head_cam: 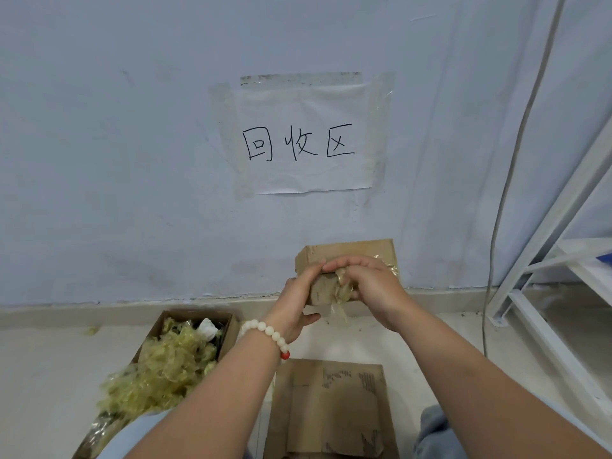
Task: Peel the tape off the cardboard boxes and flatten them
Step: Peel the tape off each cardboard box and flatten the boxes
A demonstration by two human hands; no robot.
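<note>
Before the wall (132, 160), box (347, 251) clamped in left fingers (311, 272), tape (342, 288) pinched in right fingers (356, 282).

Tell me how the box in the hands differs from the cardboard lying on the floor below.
The held box is box-shaped, gripped by the left hand and right hand; the floor cardboard lies flat. The held box carries glossy tape, which the right hand pinches; the floor cardboard shows torn, bare patches. Both are brown cardboard.
</note>
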